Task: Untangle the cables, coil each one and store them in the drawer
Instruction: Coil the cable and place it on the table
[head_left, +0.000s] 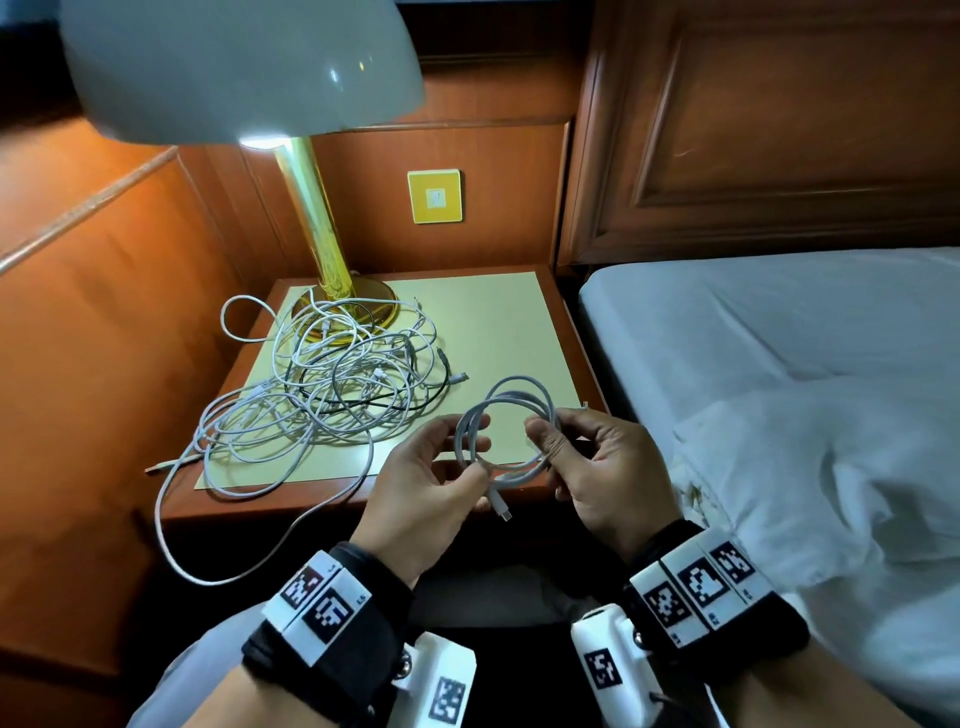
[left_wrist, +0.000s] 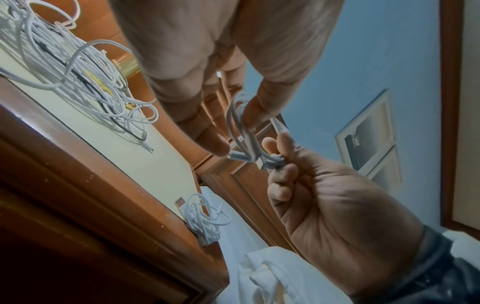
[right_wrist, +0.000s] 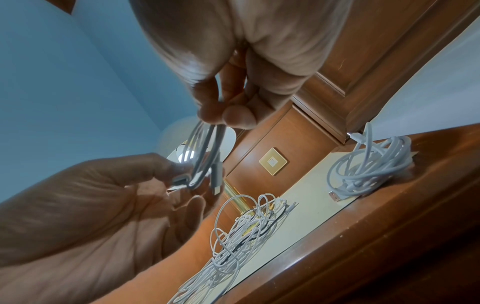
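Fingers of both hands pinch coiled cable (head_left: 506, 431) above wooden nightstand (head_left: 519, 322); bed (head_left: 779, 338) beside.

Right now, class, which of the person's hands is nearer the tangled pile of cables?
Left. The left hand holds the coiled cable just beside the tangled pile; the right hand grips the coil's far side, farther away.

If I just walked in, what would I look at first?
Probably the big messy tangle of cables on the nightstand, spread out from the foot of the gold lamp. Then the neat coil held up in front of it, with the left hand and right hand each pinching one side. A second, finished bundle sits at the nightstand's corner by the bed.
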